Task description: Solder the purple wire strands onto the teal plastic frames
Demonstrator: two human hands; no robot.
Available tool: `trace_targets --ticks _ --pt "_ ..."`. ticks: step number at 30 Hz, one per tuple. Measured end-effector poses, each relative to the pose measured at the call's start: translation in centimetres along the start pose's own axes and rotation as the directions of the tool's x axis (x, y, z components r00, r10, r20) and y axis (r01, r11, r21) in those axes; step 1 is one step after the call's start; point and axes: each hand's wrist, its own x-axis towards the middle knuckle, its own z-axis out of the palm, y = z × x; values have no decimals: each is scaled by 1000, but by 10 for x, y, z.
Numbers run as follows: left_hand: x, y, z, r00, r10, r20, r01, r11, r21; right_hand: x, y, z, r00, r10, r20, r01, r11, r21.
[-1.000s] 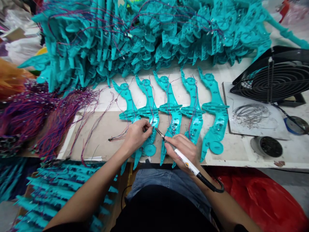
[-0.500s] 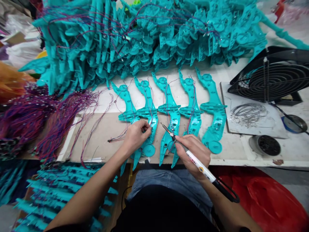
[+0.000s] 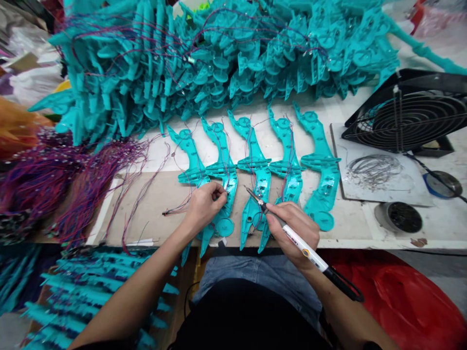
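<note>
Several teal plastic shells lie in a row across the bench, with thin red and blue wires on most of them. My left hand (image 3: 206, 203) is closed in a pinch over the second teal shell (image 3: 229, 187) from the left; what its fingertips hold is too small to make out. My right hand (image 3: 294, 226) is wrapped round a soldering iron (image 3: 295, 239) with a white and black handle. The iron's metal tip points up and left, above the gap between the second shell and the third teal shell (image 3: 260, 167), apart from my left fingers.
A big pile of teal shells (image 3: 226, 63) fills the back. Bundles of red and blue wires (image 3: 78, 194) lie at left. On the right stand a black fan (image 3: 408, 116), a coil of solder wire (image 3: 375, 170) on a white board and a round tin (image 3: 399, 217). A red bag (image 3: 397, 291) lies below.
Almost nothing differs. The view has shifted very slightly, and both hands keep nearly the same pose, the soldering iron still in my right hand.
</note>
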Motion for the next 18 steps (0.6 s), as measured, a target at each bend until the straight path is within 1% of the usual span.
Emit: trace_targets --ticks 4,7,12,14,18 --pt "0 -1 0 1000 1 13 0 999 -33 0 0 5 998 16 63 -18 999 31" --pt "1 -3 1 1000 12 16 -11 1000 -22 0 0 12 992 -13 126 7 999 53" --pt "1 -3 2 1000 11 10 -11 1000 -10 4 0 21 983 -39 182 34 999 30" --pt "1 -2 2 1000 16 2 -16 1000 2 5 0 23 980 -44 195 41 999 19" --pt "0 -2 2 1000 25 -9 -24 999 29 3 0 24 983 -58 175 58 998 2"
